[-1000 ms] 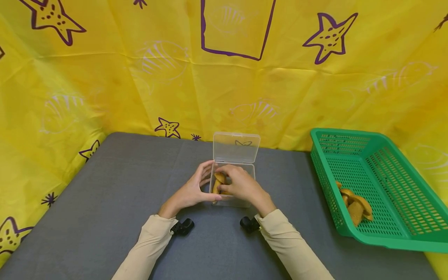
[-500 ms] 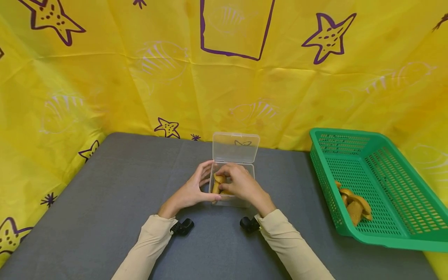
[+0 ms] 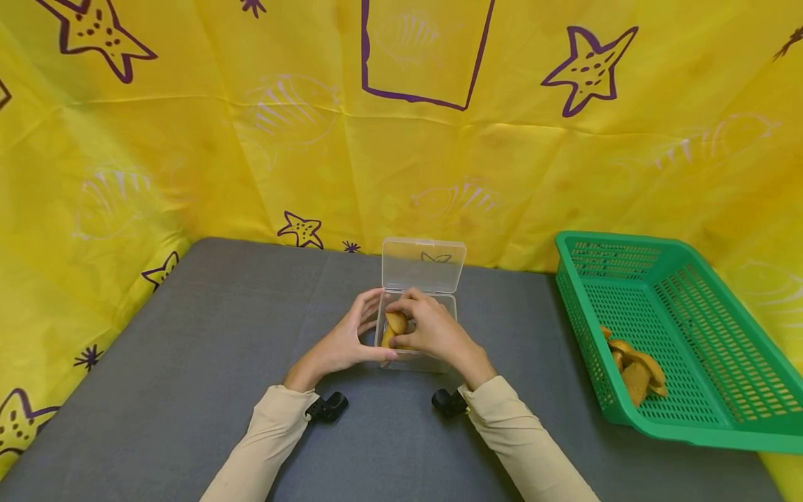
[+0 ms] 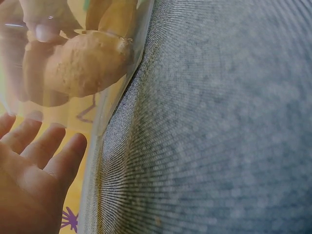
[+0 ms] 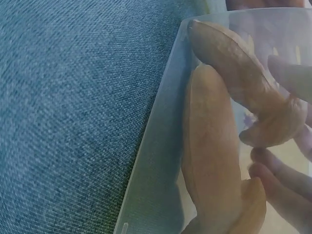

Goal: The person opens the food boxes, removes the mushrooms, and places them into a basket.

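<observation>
A clear plastic box [image 3: 422, 362] stands on the grey table with its hinged lid [image 3: 414, 268] raised at the back. My left hand [image 3: 343, 341] holds the box at its left side, thumb along the near wall and fingers by the far left corner. Inside the box, my right hand [image 3: 436, 331] pinches a brown toy-like mushroom [image 3: 396, 323] between thumb and fingers. In the right wrist view, another mushroom [image 5: 212, 141] lies along the near wall, beside the pinched one. Through the wall in the left wrist view, a mushroom stem [image 4: 87, 63] shows; the right palm hides part of the box.
A green slotted basket [image 3: 592, 348] stands on the right of the table. Several brown mushrooms [image 3: 638, 380] lie in its near left corner. A yellow cloth [image 3: 351, 160] with sea-animal drawings hangs behind the grey table [image 3: 251, 300].
The pinched mushroom has turned slightly inside the box, its cap tipping to the right as the right fingers shift. The left hand, box and basket stay in place.
</observation>
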`<control>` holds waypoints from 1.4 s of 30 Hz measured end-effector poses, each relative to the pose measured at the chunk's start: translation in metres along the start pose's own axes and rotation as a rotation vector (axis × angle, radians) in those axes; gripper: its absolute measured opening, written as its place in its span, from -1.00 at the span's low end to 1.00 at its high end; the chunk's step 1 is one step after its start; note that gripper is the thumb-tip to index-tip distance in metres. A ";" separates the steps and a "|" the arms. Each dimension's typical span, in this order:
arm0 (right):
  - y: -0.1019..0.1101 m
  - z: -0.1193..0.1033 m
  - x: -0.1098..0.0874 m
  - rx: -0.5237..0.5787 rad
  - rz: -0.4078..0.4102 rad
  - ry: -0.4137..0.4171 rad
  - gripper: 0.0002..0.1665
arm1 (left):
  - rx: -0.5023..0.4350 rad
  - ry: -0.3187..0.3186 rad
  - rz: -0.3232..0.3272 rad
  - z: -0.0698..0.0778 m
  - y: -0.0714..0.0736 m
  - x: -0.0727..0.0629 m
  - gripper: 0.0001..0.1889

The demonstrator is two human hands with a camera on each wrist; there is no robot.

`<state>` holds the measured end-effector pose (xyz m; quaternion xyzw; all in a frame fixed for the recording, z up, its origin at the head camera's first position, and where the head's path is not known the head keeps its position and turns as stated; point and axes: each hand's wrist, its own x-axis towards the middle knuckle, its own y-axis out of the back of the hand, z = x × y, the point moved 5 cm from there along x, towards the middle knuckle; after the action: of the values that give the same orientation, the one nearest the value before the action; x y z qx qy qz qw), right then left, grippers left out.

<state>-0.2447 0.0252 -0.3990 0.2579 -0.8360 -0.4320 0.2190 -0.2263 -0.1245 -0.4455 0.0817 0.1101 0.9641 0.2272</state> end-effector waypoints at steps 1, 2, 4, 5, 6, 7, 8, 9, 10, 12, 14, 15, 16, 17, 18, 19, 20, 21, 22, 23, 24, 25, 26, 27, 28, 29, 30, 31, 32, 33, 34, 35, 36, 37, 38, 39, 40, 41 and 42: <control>0.000 0.000 0.000 0.001 0.004 0.006 -0.40 | 0.003 0.000 0.000 0.000 0.000 0.000 0.09; 0.000 0.000 0.000 0.008 0.006 0.006 -0.41 | 0.005 0.001 0.001 0.000 0.000 0.000 0.09; 0.000 0.001 0.000 0.027 0.010 0.002 -0.42 | 0.013 -0.001 0.002 0.000 0.000 0.000 0.08; 0.000 0.001 0.001 0.037 0.014 0.001 -0.42 | 0.014 -0.001 0.003 0.000 0.000 0.000 0.08; 0.000 0.001 0.001 0.045 0.017 0.002 -0.41 | 0.015 -0.001 0.004 0.000 0.000 0.000 0.08; 0.000 0.001 0.001 0.048 0.018 0.003 -0.40 | 0.014 0.000 0.006 0.000 0.000 0.000 0.08; 0.000 0.001 0.001 0.047 0.017 0.003 -0.39 | 0.014 0.001 0.007 0.000 0.001 0.000 0.09; 0.000 0.001 0.001 0.039 0.014 0.003 -0.37 | 0.014 0.002 0.007 0.000 0.001 0.000 0.08; 0.000 0.001 0.001 0.031 0.011 0.005 -0.36 | 0.013 0.004 0.008 0.000 0.000 0.000 0.09; 0.000 0.001 0.001 0.012 -0.003 0.005 -0.36 | 0.012 0.008 0.008 -0.001 0.001 0.000 0.09; 0.000 0.001 0.001 0.002 -0.017 0.000 -0.38 | 0.013 0.011 0.008 -0.001 0.001 0.000 0.09; 0.000 0.001 0.002 0.005 -0.021 0.000 -0.40 | 0.014 0.009 0.008 -0.001 0.001 0.000 0.09; 0.000 0.001 0.002 0.015 -0.025 0.000 -0.42 | 0.013 0.008 0.008 0.000 0.001 0.000 0.08; 0.000 0.001 0.002 0.022 -0.030 0.002 -0.44 | 0.013 0.009 0.008 0.000 0.001 0.000 0.08; 0.000 0.000 0.002 0.033 -0.032 0.006 -0.46 | 0.013 0.009 0.009 0.000 0.001 0.000 0.08; 0.000 0.000 0.002 0.041 -0.034 0.012 -0.47 | 0.013 0.007 0.009 0.001 0.001 0.000 0.08; 0.000 0.000 0.003 0.047 -0.035 0.019 -0.48 | 0.013 0.006 0.009 0.001 0.001 0.000 0.07; 0.000 -0.001 0.003 0.050 -0.036 0.026 -0.49 | 0.011 0.008 0.010 0.002 0.001 0.000 0.08; 0.000 -0.001 0.003 0.050 -0.038 0.028 -0.48 | 0.010 0.009 0.010 0.002 0.001 0.000 0.08; 0.000 -0.001 0.003 0.043 -0.039 0.032 -0.48 | 0.010 0.010 0.010 0.001 0.001 0.000 0.08; 0.001 -0.001 0.003 0.040 -0.039 0.035 -0.48 | 0.011 0.009 0.010 0.001 0.001 0.000 0.08; 0.001 -0.001 0.003 0.035 -0.039 0.036 -0.48 | 0.012 0.009 0.010 0.001 0.001 0.000 0.08; 0.001 -0.001 0.003 0.033 -0.038 0.037 -0.48 | 0.013 0.009 0.010 0.001 0.001 0.000 0.08; 0.001 -0.001 0.003 0.036 -0.038 0.037 -0.48 | 0.013 0.008 0.010 0.000 0.001 0.000 0.08; 0.001 -0.001 0.003 0.040 -0.039 0.038 -0.49 | 0.013 0.009 0.011 0.000 0.001 0.000 0.09; 0.001 -0.001 0.003 0.043 -0.040 0.039 -0.50 | 0.013 0.008 0.012 0.000 0.001 0.000 0.09; 0.001 -0.001 0.003 0.048 -0.041 0.042 -0.50 | 0.011 0.010 0.013 0.000 0.001 0.000 0.09; 0.002 -0.001 0.003 0.049 -0.041 0.046 -0.50 | 0.009 0.011 0.013 0.000 0.001 0.000 0.09; 0.003 -0.001 0.002 0.045 -0.041 0.050 -0.50 | 0.008 0.012 0.012 -0.001 0.001 0.000 0.09; 0.004 -0.001 0.002 0.049 -0.042 0.049 -0.49 | 0.007 0.014 0.011 0.000 0.001 0.000 0.09; 0.005 -0.001 0.001 0.051 -0.042 0.045 -0.48 | 0.006 0.015 0.009 0.000 0.001 0.000 0.09; 0.008 -0.001 0.000 0.053 -0.041 0.039 -0.46 | 0.006 0.013 0.007 0.000 0.001 0.001 0.09; 0.010 -0.001 -0.001 0.061 -0.038 0.030 -0.45 | 0.006 0.013 0.007 0.000 0.000 0.001 0.09; 0.012 0.000 -0.003 0.069 -0.034 0.018 -0.43 | 0.007 0.012 0.006 -0.001 0.000 0.001 0.09; 0.015 0.001 -0.004 0.080 -0.028 0.006 -0.43 | 0.008 0.013 0.007 -0.001 0.001 0.001 0.09; 0.017 0.001 -0.005 0.093 -0.021 -0.002 -0.42 | 0.006 0.015 0.009 -0.001 0.001 0.001 0.09; 0.020 0.002 -0.007 0.102 -0.012 -0.006 -0.42 | 0.006 0.017 0.010 -0.002 0.001 0.001 0.09; 0.022 0.003 -0.008 0.108 -0.004 -0.007 -0.42 | 0.006 0.018 0.011 -0.002 0.001 0.001 0.09; 0.025 0.003 -0.009 0.114 0.004 -0.007 -0.42 | 0.006 0.021 0.013 -0.003 0.001 0.001 0.10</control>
<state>-0.2458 0.0450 -0.3814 0.2666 -0.8606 -0.3840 0.2019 -0.2284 -0.1255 -0.4480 0.0728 0.1149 0.9661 0.2196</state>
